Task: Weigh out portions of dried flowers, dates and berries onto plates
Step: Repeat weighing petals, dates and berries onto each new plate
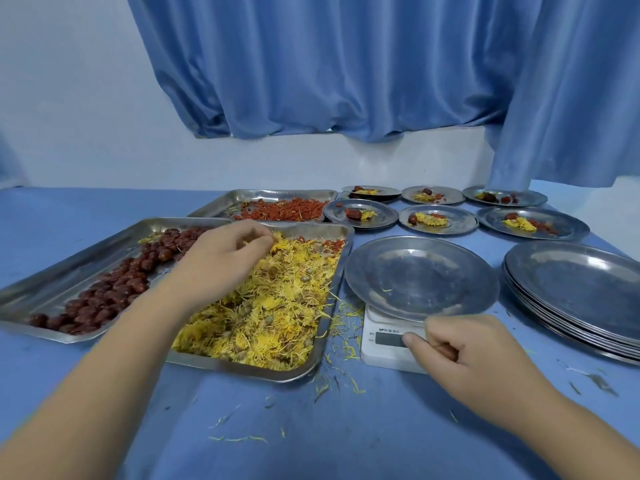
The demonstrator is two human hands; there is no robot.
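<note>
A steel tray [242, 367] in front of me holds yellow dried flowers [277, 299]. My left hand [221, 258] hovers over its far end, fingertips curled and pinching flower strands. Left of it a tray [41, 289] holds dark red dates [114, 289]. Behind, a third tray [214, 206] holds orange-red berries [287, 209]. A nearly bare steel plate [420, 277] sits on a small white scale [384, 344]. My right hand [474, 351] rests at the scale's front, fingers curled, thumb pressing beside the display.
Several filled plates [438, 220] with flowers, dates and berries stand in two rows at the back right. A stack of bare plates [575, 292] sits at the right. Loose yellow strands [343, 355] litter the blue tabletop. A blue curtain [346, 64] hangs behind the table.
</note>
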